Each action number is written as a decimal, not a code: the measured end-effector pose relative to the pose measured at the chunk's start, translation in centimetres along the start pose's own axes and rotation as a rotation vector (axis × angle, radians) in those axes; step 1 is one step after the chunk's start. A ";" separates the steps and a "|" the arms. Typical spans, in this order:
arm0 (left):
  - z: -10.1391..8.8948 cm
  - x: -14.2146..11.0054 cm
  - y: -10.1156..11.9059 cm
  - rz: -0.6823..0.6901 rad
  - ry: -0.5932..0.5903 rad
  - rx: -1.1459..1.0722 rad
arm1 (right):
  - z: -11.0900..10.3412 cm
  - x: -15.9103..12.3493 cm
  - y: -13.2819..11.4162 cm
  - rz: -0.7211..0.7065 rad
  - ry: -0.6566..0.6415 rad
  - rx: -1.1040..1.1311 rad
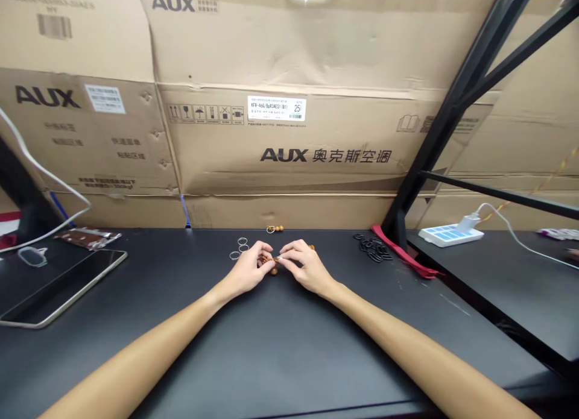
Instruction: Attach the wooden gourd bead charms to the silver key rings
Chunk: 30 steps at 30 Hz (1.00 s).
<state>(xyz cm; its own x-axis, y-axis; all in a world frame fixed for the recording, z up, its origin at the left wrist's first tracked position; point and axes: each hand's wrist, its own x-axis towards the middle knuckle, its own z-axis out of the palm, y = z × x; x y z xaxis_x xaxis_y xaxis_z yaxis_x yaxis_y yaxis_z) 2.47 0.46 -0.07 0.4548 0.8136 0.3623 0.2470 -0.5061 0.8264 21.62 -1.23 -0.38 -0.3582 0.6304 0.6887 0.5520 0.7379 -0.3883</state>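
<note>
Close together above the dark table, my left hand (254, 265) and my right hand (305, 263) meet at the fingertips. Between them is a string of brown wooden beads (274, 271), partly covered by the fingers. My left hand is closed on the beads. My right thumb and finger pinch something small and pale at the end of the string, too small to name. Beyond the hands lies another beaded piece with a metal ring (270, 229). Several loose metal rings (243, 248) rest just left of my left hand. Some brown beads (312, 248) show behind my right hand.
A pile of black oval rings (373, 248) and a red strap (402, 253) lie to the right. At left are a tablet (67, 286), a brown packet (93, 238) and glasses (33, 256). A power strip (450, 234) sits beyond the black frame post (434, 135). Cardboard (280, 63) walls the back.
</note>
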 end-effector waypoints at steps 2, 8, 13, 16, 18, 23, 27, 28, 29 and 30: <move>-0.1 0.1 0.1 0.005 0.036 0.031 | -0.1 0.1 -0.2 0.012 0.001 0.008; -0.6 -0.1 0.9 0.079 0.068 0.181 | -0.1 -0.1 -0.7 0.023 -0.117 -0.029; -0.4 -0.4 1.0 0.202 0.060 0.354 | 0.2 -0.2 -0.6 0.063 -0.137 -0.043; -0.3 -0.6 0.9 0.264 0.019 0.350 | 0.3 -0.3 -0.4 0.042 -0.146 -0.058; -0.2 -0.6 0.8 0.282 0.017 0.345 | 0.4 -0.4 -0.3 0.029 -0.164 -0.060; -0.2 -0.6 0.9 0.288 0.025 0.329 | 0.6 -0.4 -0.2 0.028 -0.172 -0.045; -0.3 -0.4 0.8 0.270 0.048 0.354 | 0.5 -0.3 -0.3 0.033 -0.170 -0.061; -0.4 -0.4 0.7 0.262 0.061 0.366 | 0.4 -0.3 -0.4 0.026 -0.178 -0.067; -0.5 -0.3 0.6 0.249 0.075 0.381 | 0.4 -0.3 -0.5 0.016 -0.188 -0.071; -0.5 -0.2 0.5 0.231 0.088 0.400 | 0.3 -0.3 -0.6 0.006 -0.199 -0.073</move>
<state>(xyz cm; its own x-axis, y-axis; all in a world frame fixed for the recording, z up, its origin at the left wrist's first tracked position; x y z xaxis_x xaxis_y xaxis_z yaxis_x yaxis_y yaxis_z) 2.05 0.19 0.49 0.4662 0.6795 0.5665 0.4663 -0.7330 0.4953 21.17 -1.75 -0.51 -0.4921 0.6754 0.5493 0.6050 0.7190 -0.3420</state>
